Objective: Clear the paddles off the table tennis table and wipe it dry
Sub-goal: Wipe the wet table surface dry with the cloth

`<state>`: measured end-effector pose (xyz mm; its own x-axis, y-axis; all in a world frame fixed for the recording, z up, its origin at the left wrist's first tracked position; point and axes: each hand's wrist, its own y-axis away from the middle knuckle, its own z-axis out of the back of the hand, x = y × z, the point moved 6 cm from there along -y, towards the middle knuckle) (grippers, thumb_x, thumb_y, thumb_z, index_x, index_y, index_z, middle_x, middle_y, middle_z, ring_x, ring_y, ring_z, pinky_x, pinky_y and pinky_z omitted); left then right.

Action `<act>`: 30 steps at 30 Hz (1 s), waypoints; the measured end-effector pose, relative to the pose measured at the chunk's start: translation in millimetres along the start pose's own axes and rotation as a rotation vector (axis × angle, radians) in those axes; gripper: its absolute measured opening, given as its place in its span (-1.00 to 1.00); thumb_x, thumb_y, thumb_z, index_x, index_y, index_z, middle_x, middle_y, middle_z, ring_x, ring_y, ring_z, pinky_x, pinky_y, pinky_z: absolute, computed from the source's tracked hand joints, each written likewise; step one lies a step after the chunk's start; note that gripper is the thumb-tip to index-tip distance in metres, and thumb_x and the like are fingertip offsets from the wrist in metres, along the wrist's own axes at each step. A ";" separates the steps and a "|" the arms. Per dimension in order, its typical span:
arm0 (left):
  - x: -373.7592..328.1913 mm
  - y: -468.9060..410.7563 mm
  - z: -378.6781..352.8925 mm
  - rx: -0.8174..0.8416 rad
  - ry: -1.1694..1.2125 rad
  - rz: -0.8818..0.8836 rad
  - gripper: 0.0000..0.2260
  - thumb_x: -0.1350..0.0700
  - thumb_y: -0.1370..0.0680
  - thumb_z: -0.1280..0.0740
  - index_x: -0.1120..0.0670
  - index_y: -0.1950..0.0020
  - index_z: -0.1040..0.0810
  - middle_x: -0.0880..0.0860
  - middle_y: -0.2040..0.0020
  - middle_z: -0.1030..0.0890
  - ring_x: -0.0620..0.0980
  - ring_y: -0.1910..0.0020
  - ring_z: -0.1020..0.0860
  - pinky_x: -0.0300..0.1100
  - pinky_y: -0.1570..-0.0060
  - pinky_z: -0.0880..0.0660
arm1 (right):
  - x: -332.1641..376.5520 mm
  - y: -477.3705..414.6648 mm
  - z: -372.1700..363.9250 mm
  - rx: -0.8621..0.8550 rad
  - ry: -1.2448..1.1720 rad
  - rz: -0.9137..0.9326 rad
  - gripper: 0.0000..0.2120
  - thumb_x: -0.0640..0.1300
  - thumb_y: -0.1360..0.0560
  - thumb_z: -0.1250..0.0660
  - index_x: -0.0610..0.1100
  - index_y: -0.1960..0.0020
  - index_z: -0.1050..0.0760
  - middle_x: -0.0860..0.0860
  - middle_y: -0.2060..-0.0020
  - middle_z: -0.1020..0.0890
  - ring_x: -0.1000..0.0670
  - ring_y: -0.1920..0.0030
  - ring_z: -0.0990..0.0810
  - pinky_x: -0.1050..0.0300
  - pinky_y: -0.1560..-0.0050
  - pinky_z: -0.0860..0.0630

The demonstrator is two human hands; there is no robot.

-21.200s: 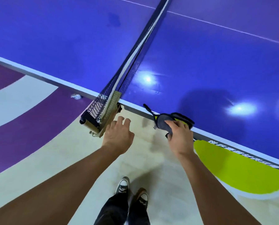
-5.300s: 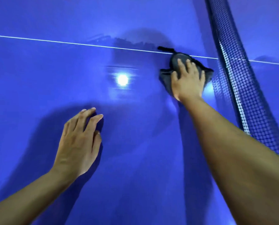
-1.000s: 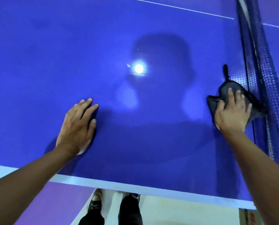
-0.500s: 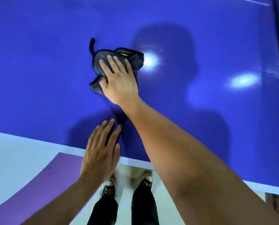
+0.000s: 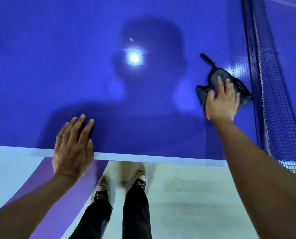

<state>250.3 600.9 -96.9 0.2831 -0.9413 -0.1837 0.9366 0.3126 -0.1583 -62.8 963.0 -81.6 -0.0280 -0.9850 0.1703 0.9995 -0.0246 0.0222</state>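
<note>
blue table tennis desk [image 5: 57, 66] fills the view. left hand [image 5: 73, 147] lies flat and released on its near edge. right hand [image 5: 221, 102], fingers straight, presses a dark cloth [image 5: 212, 80] just beside the net [image 5: 273, 100]. soft, light cloth: likely best driven under a flat palm.

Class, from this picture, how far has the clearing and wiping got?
Done: no paddles show on the blue table. In hand: the right hand presses a dark cloth beside the net; the left hand rests on the near edge. Left: more wiping, probably; dryness cannot be judged.
</note>
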 end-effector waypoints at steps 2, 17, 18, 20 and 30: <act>1.0 -0.1 -1.7 -0.006 -0.002 -0.011 -0.53 0.09 -0.63 -0.08 0.16 -0.53 -0.38 0.20 -0.53 -0.36 0.24 -0.53 -0.31 0.10 -0.54 -0.18 | -41.8 -0.2 9.9 -0.009 0.007 -0.119 -0.38 0.10 -0.60 -0.01 0.03 -0.65 -0.11 -0.08 -0.64 -0.13 -0.08 -0.63 -0.07 -0.16 -0.61 0.11; 6.9 6.2 8.3 0.020 0.150 -0.033 -0.53 0.10 -0.66 -0.06 0.16 -0.57 -0.32 0.18 -0.58 -0.28 0.19 -0.57 -0.24 0.08 -0.57 -0.13 | 239.2 110.5 -50.9 -0.003 0.006 0.448 -0.40 0.09 -0.60 -0.03 0.01 -0.63 -0.18 -0.08 -0.62 -0.20 -0.07 -0.62 -0.12 -0.13 -0.61 0.06; 8.3 12.0 13.2 0.017 0.185 -0.044 -0.53 0.11 -0.66 -0.06 0.17 -0.57 -0.32 0.18 -0.58 -0.28 0.18 -0.57 -0.24 0.08 -0.56 -0.14 | 268.7 126.8 -56.6 0.000 0.004 0.508 -0.39 0.09 -0.58 -0.02 0.02 -0.62 -0.21 -0.08 -0.61 -0.23 -0.07 -0.61 -0.15 -0.13 -0.61 0.03; 11.0 33.0 21.1 0.031 0.193 -0.069 -0.53 0.11 -0.66 -0.05 0.19 -0.56 -0.32 0.18 -0.58 -0.29 0.18 -0.57 -0.24 0.11 -0.56 -0.16 | 323.2 161.7 -68.0 0.020 -0.007 0.640 -0.38 0.10 -0.55 -0.01 0.02 -0.60 -0.27 -0.07 -0.59 -0.28 -0.06 -0.59 -0.20 -0.13 -0.59 -0.01; 13.9 91.0 14.8 0.080 0.091 -0.057 -0.47 0.07 -0.62 -0.10 0.19 -0.59 -0.25 0.19 -0.61 -0.23 0.21 -0.59 -0.20 0.15 -0.56 -0.13 | 271.2 172.3 -57.3 0.079 -0.055 0.618 -0.41 0.12 -0.57 -0.08 0.10 -0.60 -0.25 0.01 -0.60 -0.24 0.00 -0.60 -0.17 -0.06 -0.61 0.03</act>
<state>342.6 614.5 -99.5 0.2124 -0.9408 -0.2642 0.9652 0.2442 -0.0939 102.8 681.8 -88.1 0.5522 -0.8028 0.2250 0.8268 0.5620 -0.0240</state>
